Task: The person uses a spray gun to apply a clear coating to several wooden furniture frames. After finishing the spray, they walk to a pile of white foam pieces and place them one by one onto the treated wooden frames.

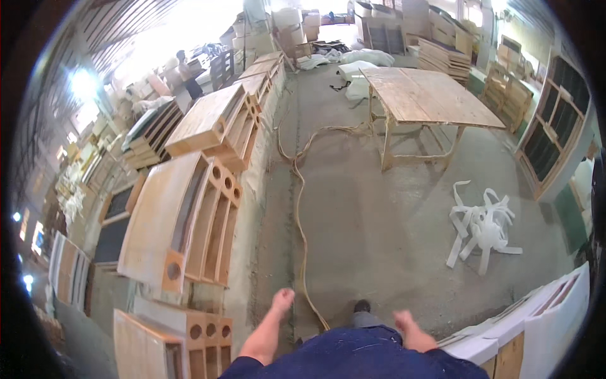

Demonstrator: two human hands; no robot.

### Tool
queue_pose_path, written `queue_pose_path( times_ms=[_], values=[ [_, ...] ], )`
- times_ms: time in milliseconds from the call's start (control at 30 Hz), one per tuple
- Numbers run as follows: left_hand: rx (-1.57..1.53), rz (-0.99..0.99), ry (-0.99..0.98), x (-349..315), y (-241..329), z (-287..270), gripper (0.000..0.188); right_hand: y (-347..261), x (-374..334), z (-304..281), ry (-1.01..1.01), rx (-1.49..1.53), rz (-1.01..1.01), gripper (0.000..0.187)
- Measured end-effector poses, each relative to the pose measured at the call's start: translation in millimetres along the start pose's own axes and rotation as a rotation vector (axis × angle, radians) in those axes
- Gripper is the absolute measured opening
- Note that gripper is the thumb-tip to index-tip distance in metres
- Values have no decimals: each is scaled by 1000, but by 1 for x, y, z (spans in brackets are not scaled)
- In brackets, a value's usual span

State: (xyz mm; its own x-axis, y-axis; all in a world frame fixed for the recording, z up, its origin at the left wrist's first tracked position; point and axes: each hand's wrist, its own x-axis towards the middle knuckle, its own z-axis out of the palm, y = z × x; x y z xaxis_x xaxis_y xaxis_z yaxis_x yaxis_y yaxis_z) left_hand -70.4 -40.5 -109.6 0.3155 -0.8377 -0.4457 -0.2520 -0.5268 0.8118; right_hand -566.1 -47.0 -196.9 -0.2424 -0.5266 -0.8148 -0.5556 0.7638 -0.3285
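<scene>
Left hand (283, 300), right hand (405, 321) flank navy shirt (353, 355)

Looks like a furniture workshop, with bare wooden frames (161, 218) lined up left of the left hand (283, 299) and a rough table (426, 95) beyond the right hand (404, 320).

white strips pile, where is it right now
In the head view, the pile of white strips lies on the floor at the right, between the wooden table and the white-covered stack at lower right.
</scene>
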Motion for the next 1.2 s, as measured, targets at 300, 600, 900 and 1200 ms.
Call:
queue_pose_path(
  times_ms=[300, 600, 900, 1200],
  values=[
    [308, -620, -226, 30, -38, 16, 35, -385, 136, -188, 157, 124, -521, 47],
    [366, -594, -260, 354, 118, 39, 34, -567, 267, -219, 86, 107, -430, 37],
    [-87, 103, -24, 774, 507, 119, 32, -672, 388, -294, -136, 781, -70, 19],
    [377, -133, -208, 870, 484, 137, 47, -986, 572, -391, 50, 237, -530, 34]
  ],
)
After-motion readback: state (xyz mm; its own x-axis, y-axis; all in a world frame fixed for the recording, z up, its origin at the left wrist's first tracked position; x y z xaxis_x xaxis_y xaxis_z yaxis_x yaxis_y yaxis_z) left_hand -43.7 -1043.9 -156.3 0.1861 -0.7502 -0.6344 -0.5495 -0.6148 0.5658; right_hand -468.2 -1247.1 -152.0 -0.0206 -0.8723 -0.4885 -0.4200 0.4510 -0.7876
